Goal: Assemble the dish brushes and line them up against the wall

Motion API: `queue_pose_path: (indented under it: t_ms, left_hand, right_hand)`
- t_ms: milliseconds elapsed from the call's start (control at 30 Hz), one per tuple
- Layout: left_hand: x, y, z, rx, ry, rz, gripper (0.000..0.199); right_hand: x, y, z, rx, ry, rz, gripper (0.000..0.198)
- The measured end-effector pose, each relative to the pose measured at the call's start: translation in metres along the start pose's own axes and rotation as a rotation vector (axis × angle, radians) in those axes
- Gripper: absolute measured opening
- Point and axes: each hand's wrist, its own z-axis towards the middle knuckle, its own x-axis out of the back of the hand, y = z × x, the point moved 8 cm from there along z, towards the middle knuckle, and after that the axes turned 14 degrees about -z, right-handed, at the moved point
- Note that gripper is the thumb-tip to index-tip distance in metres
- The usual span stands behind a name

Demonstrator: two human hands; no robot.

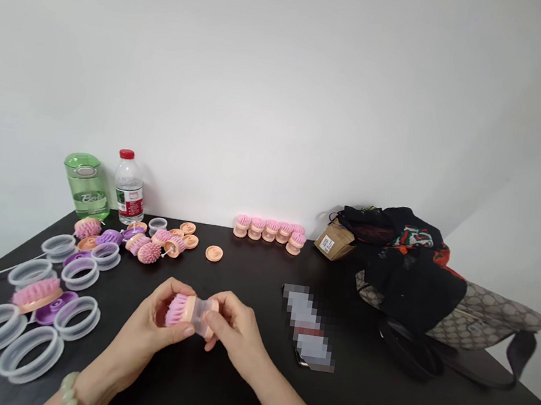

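Observation:
Between both hands is a scrub brush point(193, 312) with pink bristles, a peach base and a clear middle ring, held tilted on its side above the table. My left hand point(163, 318) is closed around the bristle end. My right hand point(229, 323) grips the clear ring and the peach cap at the other end, the thumb pressed on the ring. To the left lie several clear rings point(31, 354), a pink bristle head point(36, 293) and a purple cap point(56, 308). Farther back are more pink bristle heads point(149, 252) and peach caps point(214, 253).
Several assembled brushes point(271, 230) stand in a row by the wall. A green bottle point(85, 188) and a red-capped water bottle point(129, 190) are at back left. A blurred phone point(308, 330) lies right of my hands, near a small box point(337, 239) and a bag point(479, 316).

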Motion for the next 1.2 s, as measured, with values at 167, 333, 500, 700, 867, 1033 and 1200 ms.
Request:
queue_pose_path:
  t_ms: [167,333,500,700,867,1033,1200]
  left_hand:
    - [0.003,0.007,0.002,-0.131,0.032,0.285,0.037]
    - [0.005,0.011,0.004,-0.272,0.107,0.611,0.036]
    - [-0.004,0.001,0.003,-0.278,0.029,0.67,0.032]
    - [0.0,-0.01,0.0,-0.281,0.04,0.617,0.058]
    - [0.002,-0.009,-0.002,-0.27,0.079,0.647,0.052]
    - [-0.008,0.001,-0.009,-0.283,0.053,0.662,0.05]
    - [-0.006,-0.005,-0.01,-0.296,0.036,0.705,0.053]
  right_hand:
    - [-0.003,0.015,0.004,-0.019,-0.017,0.022,0.032]
    - [0.003,0.002,0.003,0.259,0.109,-0.504,0.052]
    - [-0.003,-0.004,0.002,0.294,0.109,-0.695,0.043]
    - [0.015,0.022,0.02,0.056,0.199,-0.765,0.023]
    - [0.075,0.057,0.057,-0.207,0.424,-0.824,0.012]
    - [0.144,0.087,0.091,-0.439,0.576,-0.819,0.025]
    - [0.192,0.089,0.108,-0.489,0.755,-0.813,0.032]
